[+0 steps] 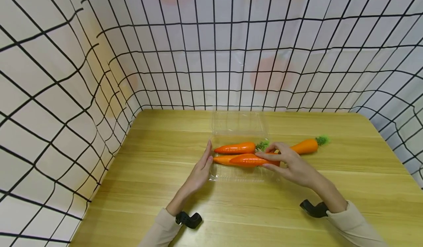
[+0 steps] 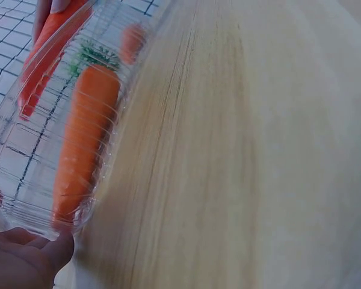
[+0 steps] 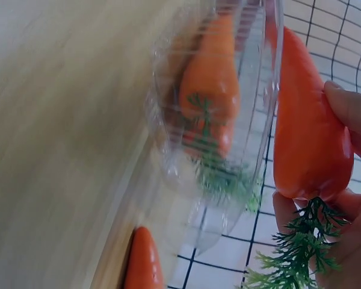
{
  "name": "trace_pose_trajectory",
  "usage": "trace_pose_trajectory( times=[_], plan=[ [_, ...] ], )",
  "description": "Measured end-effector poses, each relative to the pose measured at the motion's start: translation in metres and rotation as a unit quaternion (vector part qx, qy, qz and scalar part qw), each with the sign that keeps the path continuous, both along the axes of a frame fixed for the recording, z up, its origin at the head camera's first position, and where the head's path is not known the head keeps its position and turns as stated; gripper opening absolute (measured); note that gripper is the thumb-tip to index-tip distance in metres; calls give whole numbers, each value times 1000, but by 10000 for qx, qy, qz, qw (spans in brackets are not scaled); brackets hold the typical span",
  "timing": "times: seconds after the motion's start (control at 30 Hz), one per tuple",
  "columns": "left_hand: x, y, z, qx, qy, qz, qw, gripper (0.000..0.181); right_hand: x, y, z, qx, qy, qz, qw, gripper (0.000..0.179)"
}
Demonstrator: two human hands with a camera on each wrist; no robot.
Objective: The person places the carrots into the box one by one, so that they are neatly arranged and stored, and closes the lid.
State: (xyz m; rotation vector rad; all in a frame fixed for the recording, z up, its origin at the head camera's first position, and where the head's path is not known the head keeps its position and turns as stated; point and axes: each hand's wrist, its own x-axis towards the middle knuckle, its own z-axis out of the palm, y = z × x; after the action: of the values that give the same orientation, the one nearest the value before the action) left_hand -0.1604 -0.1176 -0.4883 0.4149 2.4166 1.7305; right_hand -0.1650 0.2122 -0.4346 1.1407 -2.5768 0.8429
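Note:
A clear plastic clamshell box point(image 1: 238, 173) lies with its lid raised at the back. One carrot with a leafy green top point(image 1: 238, 148) rests inside, and a second carrot point(image 1: 222, 160) lies in front of it, partly covered. My right hand point(image 1: 290, 166) pinches a red-orange carrot point(image 3: 310, 126) by its thick end, over the box's front half, its tip pointing left. Green leaves point(image 3: 307, 241) hang from that carrot beside the palm. At the box's left end, my left hand point(image 1: 199, 171) rests against the wall with fingers extended; its thumb touches the plastic in the left wrist view.
Another carrot point(image 1: 305, 146) lies on the wooden table point(image 1: 148, 181), right of the box and behind the right hand. Black grid netting point(image 1: 214, 61) over white sheeting stands along the back and both sides.

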Motion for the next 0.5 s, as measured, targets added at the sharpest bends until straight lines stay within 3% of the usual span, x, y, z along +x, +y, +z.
trace_pose_trajectory(
  times=[0.23, 0.5],
  plan=[
    [0, 0, 1, -42, -40, 11, 10000, 59, -1, -13, -5, 157, 107, 151, 9997, 45],
    [0, 0, 0, -90, 18, 68, 9999, 58, 0, -23, -11, 258, -13, 58, 9996, 42]
  ],
)
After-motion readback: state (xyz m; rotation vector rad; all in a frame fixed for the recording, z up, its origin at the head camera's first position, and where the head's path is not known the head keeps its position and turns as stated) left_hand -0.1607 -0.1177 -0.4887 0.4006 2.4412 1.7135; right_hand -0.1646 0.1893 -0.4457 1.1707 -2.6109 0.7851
